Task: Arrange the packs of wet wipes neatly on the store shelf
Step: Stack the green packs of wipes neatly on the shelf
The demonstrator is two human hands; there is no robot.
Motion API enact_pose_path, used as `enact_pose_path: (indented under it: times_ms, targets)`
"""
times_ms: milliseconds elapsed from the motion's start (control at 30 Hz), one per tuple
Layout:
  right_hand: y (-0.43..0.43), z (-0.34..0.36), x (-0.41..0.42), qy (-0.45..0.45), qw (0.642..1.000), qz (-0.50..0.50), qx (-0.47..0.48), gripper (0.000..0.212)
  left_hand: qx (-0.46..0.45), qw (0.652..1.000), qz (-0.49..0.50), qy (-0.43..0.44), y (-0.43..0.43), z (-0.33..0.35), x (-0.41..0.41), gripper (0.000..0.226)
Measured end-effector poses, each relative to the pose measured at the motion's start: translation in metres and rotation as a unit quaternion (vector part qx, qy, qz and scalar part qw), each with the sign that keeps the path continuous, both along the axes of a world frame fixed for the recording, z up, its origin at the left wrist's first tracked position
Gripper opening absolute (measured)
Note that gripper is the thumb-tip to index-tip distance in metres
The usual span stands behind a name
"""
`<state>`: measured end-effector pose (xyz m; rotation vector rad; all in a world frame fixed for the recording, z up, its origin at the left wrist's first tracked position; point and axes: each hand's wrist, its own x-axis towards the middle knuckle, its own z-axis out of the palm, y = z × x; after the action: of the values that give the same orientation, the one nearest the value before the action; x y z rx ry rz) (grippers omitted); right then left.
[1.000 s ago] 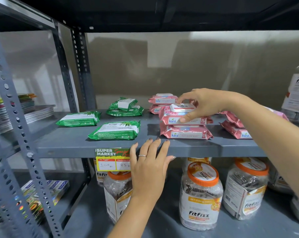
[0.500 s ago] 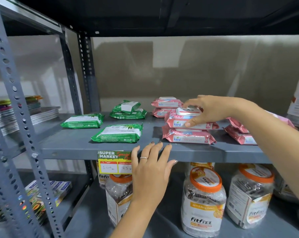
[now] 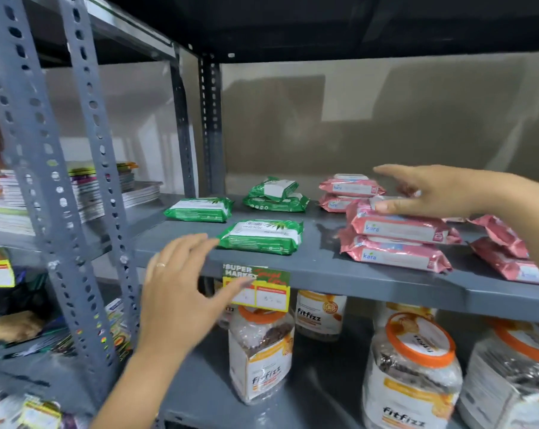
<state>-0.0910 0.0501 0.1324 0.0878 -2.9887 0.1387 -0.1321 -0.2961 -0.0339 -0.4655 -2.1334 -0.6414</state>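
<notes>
Green and pink wet wipe packs lie on the grey metal shelf (image 3: pixel 339 267). A green pack (image 3: pixel 262 236) sits near the front edge, another green pack (image 3: pixel 200 209) lies behind it to the left, and two green packs (image 3: pixel 276 196) are stacked at the back. Two pink packs (image 3: pixel 395 239) are stacked front centre, a second pink stack (image 3: pixel 348 191) stands at the back, and more pink packs (image 3: pixel 506 255) lie on the right. My right hand (image 3: pixel 429 193) hovers open just above the front pink stack. My left hand (image 3: pixel 178 289) is open at the shelf's front edge, fingertips close to the front green pack.
A yellow price tag (image 3: pixel 257 287) hangs on the shelf's front edge. Fitfizz jars with orange lids (image 3: pixel 410 373) fill the shelf below. Perforated grey uprights (image 3: pixel 98 181) stand to the left, with stacked books (image 3: pixel 107 193) on the neighbouring shelf.
My right hand has lifted off the top pink pack and opened. My left hand has slid left along the shelf edge toward the front green pack. The view has shifted left.
</notes>
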Motion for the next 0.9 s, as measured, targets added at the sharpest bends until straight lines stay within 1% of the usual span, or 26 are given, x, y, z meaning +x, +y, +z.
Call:
enact_pose_path:
  times_ms: [100,267,333,400,533,667,700,767,900]
  targets:
    - [-0.021,-0.001,0.000,0.072,0.997,0.003,0.009,0.088,-0.029,0.999,0.013,-0.025,-0.032,0.010,-0.028,0.093]
    - [-0.074,0.000,-0.005,0.141,0.989,0.019,-0.026,0.090,-0.155,0.984,0.000,-0.084,-0.053,0.011,-0.062,0.111]
    - [-0.087,0.002,-0.005,0.152,0.987,0.018,-0.042,0.086,-0.182,0.980,0.001,-0.084,-0.053,0.004,-0.068,0.107]
    - [-0.100,0.001,-0.006,0.161,0.986,0.005,-0.051,0.082,-0.179,0.982,-0.006,-0.065,-0.056,-0.002,-0.073,0.098]
    - [-0.116,0.000,-0.016,0.148,0.988,-0.012,-0.041,0.063,-0.159,0.986,-0.020,-0.048,-0.054,-0.006,-0.075,0.090]
    - [-0.114,0.006,-0.055,0.129,0.990,-0.041,0.027,0.036,-0.152,0.987,-0.028,-0.050,-0.056,-0.006,-0.077,0.087]
    - [-0.113,0.010,-0.070,0.133,0.989,-0.047,0.038,0.033,-0.154,0.986,-0.029,-0.054,-0.056,-0.006,-0.077,0.087]
    - [-0.113,0.017,-0.105,0.119,0.989,-0.057,0.059,0.034,-0.159,0.985,-0.026,-0.067,-0.056,-0.006,-0.075,0.089]
    - [-0.120,0.022,-0.171,0.045,0.991,-0.091,0.084,0.049,-0.165,0.981,-0.032,-0.093,-0.057,-0.004,-0.074,0.090]
